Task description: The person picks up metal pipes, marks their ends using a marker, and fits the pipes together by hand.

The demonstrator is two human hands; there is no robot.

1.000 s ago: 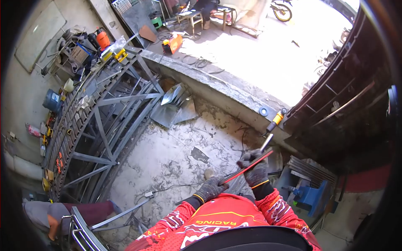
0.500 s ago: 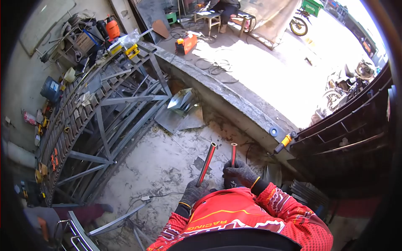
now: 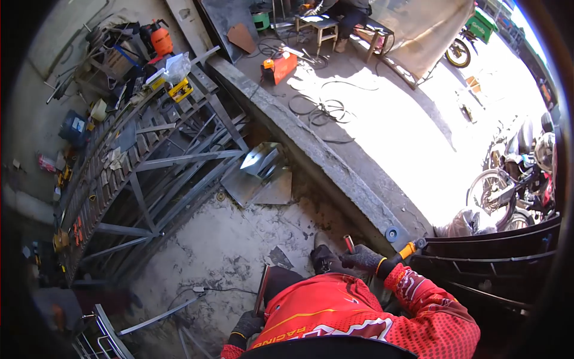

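Observation:
My left hand (image 3: 248,325), in a dark grey glove, is low beside the red shirt, closed round a dark red tube (image 3: 262,288) that points upward. Out to the right, my right hand (image 3: 362,258) is closed round a second red tube (image 3: 348,243); only its short open end shows above the fingers. The two tubes are well apart. Just right of my right wrist lies a yellow and black power tool (image 3: 410,249) on the ledge, with a blue disc (image 3: 391,234) near it.
A long metal rack (image 3: 143,173) with tools on top stands at the left. Bent sheet metal (image 3: 263,173) lies on the floor beside a concrete ledge (image 3: 323,155). A cable (image 3: 230,290) crosses the floor. One person (image 3: 353,15) sits beyond the ledge; another (image 3: 60,311) is at lower left.
The tubes, crossed at first, have come apart. My left hand has moved down and left with one, my right hand slightly right with the other. The view has shifted, showing more motorbikes at right.

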